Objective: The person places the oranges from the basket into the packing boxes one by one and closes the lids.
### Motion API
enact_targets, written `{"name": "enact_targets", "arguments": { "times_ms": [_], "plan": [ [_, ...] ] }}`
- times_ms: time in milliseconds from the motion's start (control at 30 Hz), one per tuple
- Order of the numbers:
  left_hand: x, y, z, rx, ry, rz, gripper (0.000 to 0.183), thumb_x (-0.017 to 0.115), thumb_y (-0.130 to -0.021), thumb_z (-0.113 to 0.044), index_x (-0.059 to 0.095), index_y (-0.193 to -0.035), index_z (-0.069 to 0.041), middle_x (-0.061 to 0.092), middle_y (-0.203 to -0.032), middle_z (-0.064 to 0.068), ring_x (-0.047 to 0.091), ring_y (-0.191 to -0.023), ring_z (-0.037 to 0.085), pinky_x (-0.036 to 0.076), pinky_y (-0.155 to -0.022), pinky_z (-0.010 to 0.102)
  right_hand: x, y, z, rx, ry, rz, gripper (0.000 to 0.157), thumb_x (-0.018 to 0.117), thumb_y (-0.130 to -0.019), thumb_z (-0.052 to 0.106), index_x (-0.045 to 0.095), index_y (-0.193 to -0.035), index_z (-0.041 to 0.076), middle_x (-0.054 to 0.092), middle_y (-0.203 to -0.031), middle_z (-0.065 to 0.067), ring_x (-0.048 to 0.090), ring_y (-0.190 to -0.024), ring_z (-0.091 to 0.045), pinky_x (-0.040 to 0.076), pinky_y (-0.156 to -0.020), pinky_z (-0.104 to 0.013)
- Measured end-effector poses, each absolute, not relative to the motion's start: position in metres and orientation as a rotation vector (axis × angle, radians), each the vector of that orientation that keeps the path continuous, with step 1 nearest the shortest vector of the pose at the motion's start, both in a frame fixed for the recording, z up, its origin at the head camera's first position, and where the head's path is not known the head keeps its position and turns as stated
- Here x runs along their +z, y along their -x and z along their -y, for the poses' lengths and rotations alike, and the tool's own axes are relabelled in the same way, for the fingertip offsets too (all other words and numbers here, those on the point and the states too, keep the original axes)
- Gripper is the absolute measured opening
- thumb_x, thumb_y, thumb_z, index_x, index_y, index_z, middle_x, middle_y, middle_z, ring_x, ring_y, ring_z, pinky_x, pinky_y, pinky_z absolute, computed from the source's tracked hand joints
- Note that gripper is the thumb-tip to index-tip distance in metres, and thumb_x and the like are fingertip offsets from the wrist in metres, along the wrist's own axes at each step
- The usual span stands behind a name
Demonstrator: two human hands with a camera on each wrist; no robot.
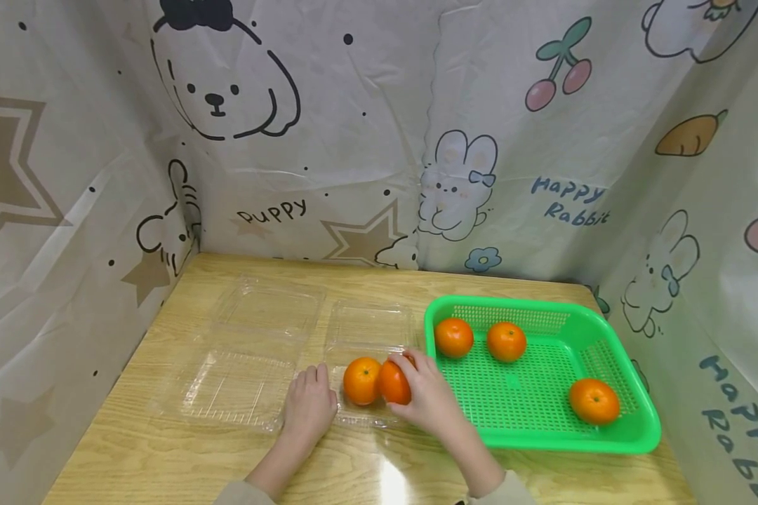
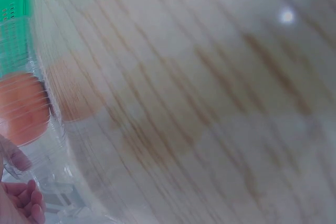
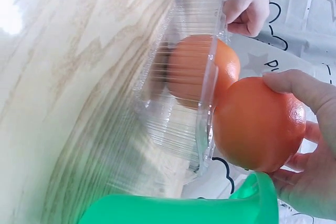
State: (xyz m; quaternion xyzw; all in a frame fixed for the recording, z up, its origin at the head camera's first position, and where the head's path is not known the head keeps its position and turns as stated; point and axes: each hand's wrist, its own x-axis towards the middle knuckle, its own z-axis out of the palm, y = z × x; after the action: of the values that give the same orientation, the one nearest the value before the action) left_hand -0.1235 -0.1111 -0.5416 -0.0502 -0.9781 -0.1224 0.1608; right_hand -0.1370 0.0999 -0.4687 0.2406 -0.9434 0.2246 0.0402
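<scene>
In the head view my right hand [image 1: 431, 396] grips an orange [image 1: 394, 382], thumb and fingers spread around it. The right wrist view has this held orange [image 3: 258, 124] at the rim of a clear plastic clamshell box [image 3: 173, 135], overlapping another orange [image 3: 191, 72] that sits inside. My left hand [image 1: 309, 407] is at the box's left side, fingers curled over its edge. Seen from the left wrist, the thumb and curled fingers of that hand [image 2: 21, 200] pinch the clear wall. The box's lid [image 1: 370, 321] lies folded back, away from me.
A green basket [image 1: 543, 440] stands on the right, with several loose oranges [image 1: 507, 342] in it. To the left lies a larger clear clamshell box [image 1: 234, 386], opened out. A printed cloth [image 1: 328, 140] hangs behind the wooden table [image 1: 183, 463].
</scene>
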Motion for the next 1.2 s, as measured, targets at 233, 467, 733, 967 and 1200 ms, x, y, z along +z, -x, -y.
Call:
{"name": "enact_targets", "arguments": {
  "times_ms": [233, 467, 733, 967, 1200],
  "plan": [
    [-0.541, 0.124, 0.111, -0.343, 0.148, 2.786, 0.024, 0.062, -0.071, -0.01, 0.048, -0.087, 0.002, 0.047, -0.072, 0.01, 0.046, -0.063, 0.024, 0.04, -0.058, 0.033, -0.474, 0.137, -0.098, 0.658, -0.75, 2.907, 0.068, 0.082, -0.061, 0.027, 0.053, -0.121, 0.013, 0.047, -0.124, -0.016, 0.046, -0.11, -0.032, 0.046, -0.084, -0.049],
    [-0.542, 0.125, 0.112, -0.336, 0.141, 2.797, 0.022, 0.061, -0.072, -0.01, 0.048, -0.087, 0.001, 0.046, -0.071, 0.009, 0.046, -0.063, 0.024, 0.04, -0.058, 0.033, -0.478, 0.137, -0.097, 0.617, -0.761, 2.93, 0.068, 0.081, -0.062, 0.028, 0.052, -0.122, 0.013, 0.046, -0.123, -0.014, 0.046, -0.109, -0.031, 0.046, -0.082, -0.047],
    [-0.542, 0.124, 0.111, -0.34, 0.145, 2.782, 0.024, 0.062, -0.071, -0.011, 0.048, -0.087, 0.001, 0.046, -0.071, 0.009, 0.047, -0.063, 0.024, 0.04, -0.058, 0.034, -0.483, 0.138, -0.093, 0.578, -0.779, 2.939, 0.068, 0.081, -0.063, 0.028, 0.052, -0.122, 0.013, 0.046, -0.122, -0.015, 0.047, -0.107, -0.031, 0.046, -0.083, -0.045],
    [-0.543, 0.125, 0.111, -0.355, 0.138, 2.774, 0.024, 0.063, -0.072, -0.011, 0.049, -0.088, 0.001, 0.048, -0.072, 0.01, 0.047, -0.064, 0.024, 0.041, -0.059, 0.034, -0.488, 0.139, -0.089, 0.551, -0.786, 2.97, 0.069, 0.08, -0.064, 0.029, 0.051, -0.124, 0.012, 0.046, -0.123, -0.018, 0.046, -0.111, -0.035, 0.045, -0.086, -0.048],
    [-0.542, 0.124, 0.111, -0.368, 0.123, 2.781, 0.028, 0.062, -0.072, -0.011, 0.052, -0.094, 0.004, 0.051, -0.076, 0.012, 0.05, -0.068, 0.027, 0.043, -0.062, 0.036, -0.494, 0.139, -0.085, 0.498, -0.781, 2.988, 0.071, 0.079, -0.064, 0.031, 0.05, -0.125, 0.011, 0.047, -0.123, -0.017, 0.046, -0.11, -0.033, 0.044, -0.088, -0.046]
  ]
}}
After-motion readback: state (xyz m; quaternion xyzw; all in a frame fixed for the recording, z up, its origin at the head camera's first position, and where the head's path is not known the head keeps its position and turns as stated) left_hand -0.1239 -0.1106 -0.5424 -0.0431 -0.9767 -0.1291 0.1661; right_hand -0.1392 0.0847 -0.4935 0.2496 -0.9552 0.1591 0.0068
